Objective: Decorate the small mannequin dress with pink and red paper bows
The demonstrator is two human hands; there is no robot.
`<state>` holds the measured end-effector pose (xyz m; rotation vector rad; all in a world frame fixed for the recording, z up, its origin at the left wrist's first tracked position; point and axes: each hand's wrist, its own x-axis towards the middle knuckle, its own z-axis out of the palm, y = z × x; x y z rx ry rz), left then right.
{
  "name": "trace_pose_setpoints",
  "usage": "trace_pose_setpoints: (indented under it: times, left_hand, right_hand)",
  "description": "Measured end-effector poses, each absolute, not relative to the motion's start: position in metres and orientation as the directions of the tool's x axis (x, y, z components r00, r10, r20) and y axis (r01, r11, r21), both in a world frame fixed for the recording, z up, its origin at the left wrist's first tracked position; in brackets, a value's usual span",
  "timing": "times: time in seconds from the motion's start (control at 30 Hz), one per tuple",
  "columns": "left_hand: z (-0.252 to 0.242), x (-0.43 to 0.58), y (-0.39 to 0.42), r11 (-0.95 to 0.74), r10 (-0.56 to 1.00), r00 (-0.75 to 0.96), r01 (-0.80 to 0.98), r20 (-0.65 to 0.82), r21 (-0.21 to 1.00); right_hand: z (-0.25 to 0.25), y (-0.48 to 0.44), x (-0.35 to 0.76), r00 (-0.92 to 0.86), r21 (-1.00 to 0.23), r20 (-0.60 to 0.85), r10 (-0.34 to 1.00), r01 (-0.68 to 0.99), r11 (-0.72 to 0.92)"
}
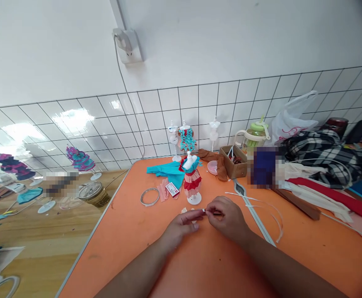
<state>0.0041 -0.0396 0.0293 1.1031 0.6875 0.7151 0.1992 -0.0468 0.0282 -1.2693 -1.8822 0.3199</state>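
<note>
My left hand [181, 227] is open over the orange table, thumb apart and fingers stretched to the right. A small white piece [203, 210] shows at its index fingertip; what it is made of I cannot make out. My right hand [226, 217] is closed in a pinch at that piece, with its fingertips against the left index finger. Just behind the hands stands a small white dress form [194, 198] wearing a ruffled dress [192, 182] in red, pink and turquoise. Left of it lie a roll of tape [150, 197], pink fabric strips [162, 189] and a small white-and-red box [172, 189].
Turquoise cloth [168, 170], more dress forms [214, 132] and a cardboard box [233, 163] stand or lie at the back. A zipper strip [257, 219] and thin white strips [274, 211] are to the right, beside piled fabrics [330, 194]. A lidded container [94, 193] stands on the wooden table.
</note>
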Motion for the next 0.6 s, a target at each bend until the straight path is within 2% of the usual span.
trace_pose_setpoints:
  times: [0.1,0.2,0.3,0.4,0.6]
  left_hand:
    - [0.025,0.007,-0.039,0.171,0.866,0.461,0.086,-0.192,0.981]
    - [0.023,0.009,-0.04,0.094,0.935,0.316,0.226,-0.164,0.97]
    - [0.023,0.012,-0.044,0.026,0.942,0.321,0.219,-0.097,0.975]
    - [0.025,0.016,-0.049,-0.029,0.929,0.365,0.227,-0.058,0.974]
    - [0.029,0.015,-0.05,-0.261,0.912,0.405,0.447,0.067,0.855]
  right_hand:
    - [0.023,-0.041,0.202,-0.047,-0.887,0.219,0.975,0.406,0.219]
    - [0.021,-0.037,0.205,0.006,-0.965,0.094,0.996,0.247,0.089]
    - [0.022,-0.041,0.201,0.113,-0.911,0.169,0.979,0.396,0.112]
    - [0.023,-0.049,0.193,0.084,-0.8,0.294,0.952,0.567,0.197]
    - [0.018,-0.056,0.181,-0.067,-0.735,0.332,0.941,0.606,0.302]
